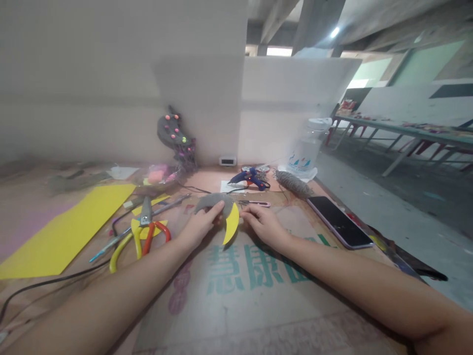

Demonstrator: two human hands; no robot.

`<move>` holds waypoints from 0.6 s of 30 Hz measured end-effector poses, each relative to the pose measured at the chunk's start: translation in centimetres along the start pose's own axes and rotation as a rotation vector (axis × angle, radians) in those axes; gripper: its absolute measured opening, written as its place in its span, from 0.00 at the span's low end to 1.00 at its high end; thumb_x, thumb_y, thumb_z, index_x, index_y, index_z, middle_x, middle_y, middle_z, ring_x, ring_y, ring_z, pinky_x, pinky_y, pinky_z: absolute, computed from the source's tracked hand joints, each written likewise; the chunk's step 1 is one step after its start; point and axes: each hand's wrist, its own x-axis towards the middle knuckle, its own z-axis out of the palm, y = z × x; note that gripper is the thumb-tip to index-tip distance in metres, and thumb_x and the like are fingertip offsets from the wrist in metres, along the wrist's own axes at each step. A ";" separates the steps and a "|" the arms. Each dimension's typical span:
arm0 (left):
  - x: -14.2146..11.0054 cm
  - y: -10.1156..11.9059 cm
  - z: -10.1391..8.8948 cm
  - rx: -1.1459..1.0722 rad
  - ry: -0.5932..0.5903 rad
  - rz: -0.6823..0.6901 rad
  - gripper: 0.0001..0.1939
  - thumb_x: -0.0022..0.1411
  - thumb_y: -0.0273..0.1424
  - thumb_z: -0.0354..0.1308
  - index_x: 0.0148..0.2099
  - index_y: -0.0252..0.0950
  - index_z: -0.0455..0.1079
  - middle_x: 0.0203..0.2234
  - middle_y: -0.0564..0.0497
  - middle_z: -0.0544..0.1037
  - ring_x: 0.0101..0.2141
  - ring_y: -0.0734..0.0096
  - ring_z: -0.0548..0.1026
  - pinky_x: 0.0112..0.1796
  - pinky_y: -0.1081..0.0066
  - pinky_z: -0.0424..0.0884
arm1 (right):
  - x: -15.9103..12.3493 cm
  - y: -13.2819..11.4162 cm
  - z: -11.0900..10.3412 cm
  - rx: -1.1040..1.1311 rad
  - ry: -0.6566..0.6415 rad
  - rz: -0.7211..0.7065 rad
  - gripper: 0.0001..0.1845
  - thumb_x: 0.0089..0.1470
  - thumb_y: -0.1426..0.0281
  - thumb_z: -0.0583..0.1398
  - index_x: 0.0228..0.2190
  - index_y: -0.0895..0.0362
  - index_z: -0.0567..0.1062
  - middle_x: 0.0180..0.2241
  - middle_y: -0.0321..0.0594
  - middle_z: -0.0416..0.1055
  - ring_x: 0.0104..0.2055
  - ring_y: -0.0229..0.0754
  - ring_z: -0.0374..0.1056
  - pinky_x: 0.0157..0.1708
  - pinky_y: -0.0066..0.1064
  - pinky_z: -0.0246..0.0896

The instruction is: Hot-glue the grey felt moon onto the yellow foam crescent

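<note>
My left hand point(207, 217) pinches a grey fuzzy curved piece point(214, 199), thumb on top and fingers partly hidden beneath. A yellow crescent point(232, 224) lies along the right side of that piece, its tip pointing down toward me. Close to the crescent's right edge, my right hand point(264, 224) has its thumb and fingertips pressed together; whatever they hold, if anything, is too small to make out. Behind the hands lie small snips point(258, 203) with a pinkish handle and a blue hot glue gun point(249, 178).
Scissors point(146, 224) and a yellow sheet point(70, 231) lie left. Grey yarn point(293, 183), a phone point(340, 222) and a clear bottle point(305, 150) stand or lie right. A grey crescent with colored balls point(173, 132) leans on the wall. A black cord point(55, 281) crosses the left side.
</note>
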 end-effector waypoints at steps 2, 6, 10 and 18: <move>0.1 -0.2 -0.1 0.006 -0.017 -0.001 0.23 0.58 0.51 0.51 0.25 0.36 0.62 0.21 0.55 0.67 0.24 0.71 0.64 0.29 0.71 0.59 | 0.1 -0.1 0.0 0.014 0.013 0.012 0.08 0.57 0.68 0.56 0.28 0.56 0.72 0.27 0.36 0.71 0.30 0.38 0.64 0.33 0.29 0.57; 0.1 -0.3 -0.1 0.055 -0.013 -0.016 0.24 0.57 0.53 0.50 0.25 0.36 0.63 0.21 0.55 0.67 0.24 0.71 0.64 0.28 0.70 0.59 | 0.0 -0.2 -0.1 0.036 0.016 0.041 0.09 0.55 0.66 0.59 0.25 0.56 0.71 0.24 0.33 0.69 0.27 0.37 0.63 0.31 0.28 0.56; -0.2 0.1 0.0 0.073 0.016 -0.047 0.24 0.55 0.55 0.51 0.28 0.37 0.63 0.21 0.55 0.67 0.23 0.71 0.64 0.27 0.71 0.59 | 0.0 0.0 -0.2 0.009 -0.004 -0.026 0.15 0.59 0.65 0.54 0.24 0.57 0.70 0.23 0.34 0.68 0.28 0.37 0.63 0.31 0.28 0.55; -0.3 0.5 0.3 0.155 0.050 0.045 0.24 0.56 0.53 0.51 0.23 0.38 0.62 0.17 0.56 0.66 0.22 0.70 0.65 0.27 0.71 0.60 | 0.5 -0.2 -0.1 0.153 -0.084 0.119 0.10 0.53 0.65 0.58 0.27 0.58 0.75 0.22 0.34 0.68 0.24 0.35 0.62 0.24 0.26 0.55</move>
